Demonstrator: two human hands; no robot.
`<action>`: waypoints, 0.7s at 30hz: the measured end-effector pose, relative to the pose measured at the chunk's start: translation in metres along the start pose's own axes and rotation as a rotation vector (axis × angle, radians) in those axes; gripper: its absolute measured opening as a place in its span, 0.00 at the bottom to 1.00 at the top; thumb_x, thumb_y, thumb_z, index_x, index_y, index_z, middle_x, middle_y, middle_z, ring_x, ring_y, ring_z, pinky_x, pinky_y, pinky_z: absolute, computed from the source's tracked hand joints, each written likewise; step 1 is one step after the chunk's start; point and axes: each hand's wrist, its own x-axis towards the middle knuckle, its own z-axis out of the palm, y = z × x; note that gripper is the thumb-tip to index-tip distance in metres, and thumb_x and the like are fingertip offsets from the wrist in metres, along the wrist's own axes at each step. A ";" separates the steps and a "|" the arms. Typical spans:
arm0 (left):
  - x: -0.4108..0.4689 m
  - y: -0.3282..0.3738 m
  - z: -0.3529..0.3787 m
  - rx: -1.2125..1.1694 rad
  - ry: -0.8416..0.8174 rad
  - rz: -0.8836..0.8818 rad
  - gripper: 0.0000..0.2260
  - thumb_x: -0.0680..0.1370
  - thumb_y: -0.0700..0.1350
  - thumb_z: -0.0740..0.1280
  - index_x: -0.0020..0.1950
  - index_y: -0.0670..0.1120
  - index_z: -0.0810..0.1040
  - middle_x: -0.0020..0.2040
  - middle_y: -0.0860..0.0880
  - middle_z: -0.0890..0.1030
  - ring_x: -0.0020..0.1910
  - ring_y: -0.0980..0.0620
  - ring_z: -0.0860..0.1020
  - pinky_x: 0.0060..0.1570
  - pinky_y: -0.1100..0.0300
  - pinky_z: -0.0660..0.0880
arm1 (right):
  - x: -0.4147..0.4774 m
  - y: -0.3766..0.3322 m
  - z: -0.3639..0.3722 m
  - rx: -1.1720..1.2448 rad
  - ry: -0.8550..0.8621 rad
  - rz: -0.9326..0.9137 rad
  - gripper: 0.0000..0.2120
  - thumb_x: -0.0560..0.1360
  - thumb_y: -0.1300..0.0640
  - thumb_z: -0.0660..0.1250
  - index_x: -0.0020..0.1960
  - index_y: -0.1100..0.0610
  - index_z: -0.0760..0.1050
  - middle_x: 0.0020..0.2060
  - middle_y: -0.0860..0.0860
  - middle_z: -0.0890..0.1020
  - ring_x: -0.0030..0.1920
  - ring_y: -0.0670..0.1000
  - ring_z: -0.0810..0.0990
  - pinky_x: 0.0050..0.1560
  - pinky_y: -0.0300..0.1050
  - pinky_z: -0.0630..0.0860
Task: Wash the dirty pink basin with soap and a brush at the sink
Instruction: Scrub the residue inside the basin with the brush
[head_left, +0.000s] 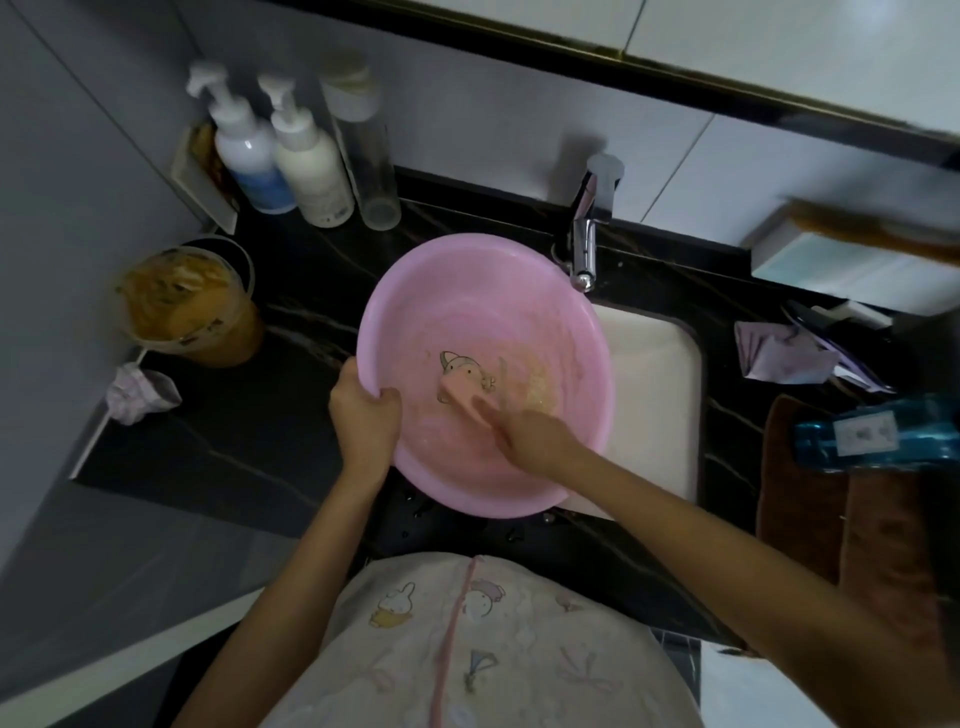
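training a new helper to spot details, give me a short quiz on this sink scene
1. True or false: the left hand grips the rim of the pink basin.
2. What does the right hand hold against the basin's inside? A) a sponge B) a brush C) a soap bottle
3. Fill in: ___ pump bottles stand at the back left of the counter.

Key: 1 true; 2 B; 3 two.
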 end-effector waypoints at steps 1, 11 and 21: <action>0.001 -0.001 0.000 0.002 -0.002 -0.003 0.15 0.71 0.28 0.62 0.56 0.38 0.75 0.44 0.46 0.76 0.42 0.52 0.76 0.32 0.75 0.70 | 0.007 0.003 -0.006 0.026 0.036 0.072 0.24 0.82 0.56 0.48 0.78 0.50 0.48 0.40 0.57 0.77 0.41 0.56 0.78 0.38 0.46 0.73; 0.010 -0.008 0.000 0.022 -0.015 -0.042 0.15 0.71 0.29 0.62 0.56 0.37 0.74 0.45 0.44 0.77 0.43 0.51 0.76 0.36 0.71 0.70 | -0.002 0.014 -0.005 -0.153 -0.135 0.036 0.31 0.80 0.64 0.53 0.77 0.46 0.45 0.31 0.50 0.70 0.31 0.51 0.73 0.32 0.44 0.74; 0.012 -0.011 -0.002 0.012 -0.042 -0.054 0.16 0.70 0.29 0.62 0.58 0.37 0.74 0.46 0.44 0.76 0.45 0.49 0.76 0.40 0.63 0.73 | 0.000 -0.006 0.000 -0.117 -0.165 -0.197 0.26 0.82 0.57 0.51 0.77 0.43 0.49 0.29 0.50 0.69 0.32 0.52 0.71 0.37 0.45 0.70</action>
